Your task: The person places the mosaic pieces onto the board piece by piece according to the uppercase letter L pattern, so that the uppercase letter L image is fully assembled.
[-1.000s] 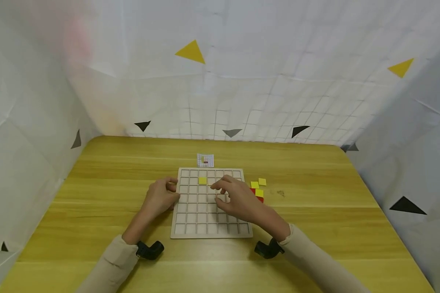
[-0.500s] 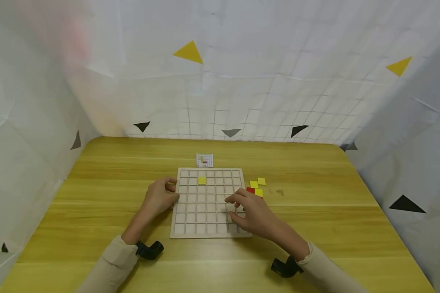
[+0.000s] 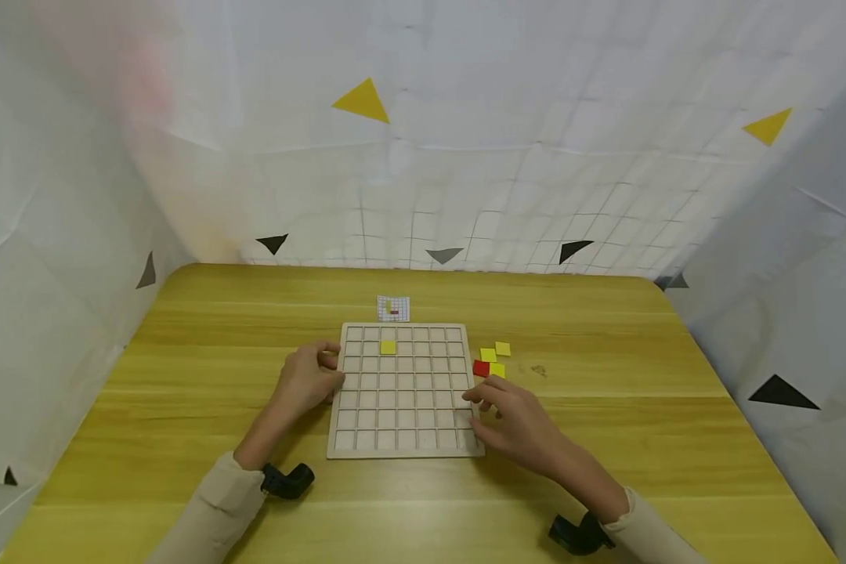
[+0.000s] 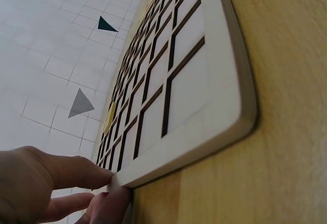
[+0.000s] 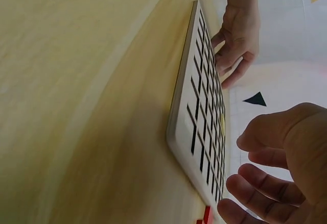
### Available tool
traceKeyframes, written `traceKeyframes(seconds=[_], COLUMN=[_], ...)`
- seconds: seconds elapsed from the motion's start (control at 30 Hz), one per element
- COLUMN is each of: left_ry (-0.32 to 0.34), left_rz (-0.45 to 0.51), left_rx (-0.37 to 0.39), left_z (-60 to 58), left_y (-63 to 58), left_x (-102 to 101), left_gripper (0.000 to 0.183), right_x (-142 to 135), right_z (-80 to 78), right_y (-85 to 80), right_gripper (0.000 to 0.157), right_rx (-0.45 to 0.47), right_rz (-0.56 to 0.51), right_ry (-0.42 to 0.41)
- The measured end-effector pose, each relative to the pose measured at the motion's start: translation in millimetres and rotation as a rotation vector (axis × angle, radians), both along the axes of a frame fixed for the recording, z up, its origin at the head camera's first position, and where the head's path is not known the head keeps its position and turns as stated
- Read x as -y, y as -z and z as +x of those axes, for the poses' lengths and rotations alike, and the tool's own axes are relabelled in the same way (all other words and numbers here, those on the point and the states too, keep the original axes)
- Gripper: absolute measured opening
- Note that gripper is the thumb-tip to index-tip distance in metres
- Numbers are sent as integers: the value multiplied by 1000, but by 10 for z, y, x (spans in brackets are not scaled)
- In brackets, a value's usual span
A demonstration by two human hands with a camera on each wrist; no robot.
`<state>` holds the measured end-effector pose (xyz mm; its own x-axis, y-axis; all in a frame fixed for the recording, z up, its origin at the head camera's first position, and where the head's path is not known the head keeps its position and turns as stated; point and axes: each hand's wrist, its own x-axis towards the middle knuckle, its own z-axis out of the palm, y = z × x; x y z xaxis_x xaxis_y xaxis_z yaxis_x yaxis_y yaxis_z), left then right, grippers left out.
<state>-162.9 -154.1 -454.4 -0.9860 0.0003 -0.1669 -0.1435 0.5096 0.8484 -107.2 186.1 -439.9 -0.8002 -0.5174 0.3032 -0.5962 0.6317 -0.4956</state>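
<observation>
A pale wooden grid board (image 3: 397, 399) lies flat on the table, with a yellow square tile (image 3: 388, 347) in a cell near its top. My left hand (image 3: 309, 376) touches the board's left edge with thumb and fingertips; in the left wrist view its fingers (image 4: 82, 172) meet the rim. Over the lower right edge hovers my right hand (image 3: 518, 423), fingers loosely bent and apart, nothing between them. Just beyond it lie loose tiles: a red tile (image 3: 481, 368) and several yellow ones, such as a yellow tile (image 3: 488, 355). In the right wrist view, red tiles (image 5: 207, 215) show beyond the board's corner.
A small printed grid card (image 3: 393, 309) with yellow and red marks lies behind the board. White sheeting (image 3: 423, 180) with coloured triangles encloses the wooden table (image 3: 254, 313) at the back and sides. Black wrist cameras sit below both hands.
My right hand has drawn back to the right and toward me, from over the middle of the board to its right edge. The left hand and the yellow tile on the board have stayed put.
</observation>
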Motion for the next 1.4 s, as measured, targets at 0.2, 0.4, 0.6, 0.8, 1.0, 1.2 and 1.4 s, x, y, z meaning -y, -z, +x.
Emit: traceKeyframes(seconds=[0.2,0.4,0.6,0.8,1.0,1.2,1.4], left_ry=[10,10,10,7,8,13,9], left_rz=[7,0,-5,-4,-2,8,5], left_rx=[-12,-14,-13,-7,-12,-11,-9], left_z=[11,-2,-17,-14,-5,-7,-1], left_y=[6,-5,-11,-13,-13,11,28], left_x=[12,9,10,23,36,28,17], left_gripper=[49,49,48,48,48,49,48], right_x=[-127,-238,-332,-418,-495,-558,-608], right_z=[35,32,-5,-51,-98,-144,-190], right_y=[33,50,74,96,98,125,173], right_gripper=[31,33,33,32,34,32,31], right_rx=[3,12,13,-1,-4,-19,3], right_rz=[-11,-2,14,25,27,34,39], right_ry=[49,92,121,148,158,183,211])
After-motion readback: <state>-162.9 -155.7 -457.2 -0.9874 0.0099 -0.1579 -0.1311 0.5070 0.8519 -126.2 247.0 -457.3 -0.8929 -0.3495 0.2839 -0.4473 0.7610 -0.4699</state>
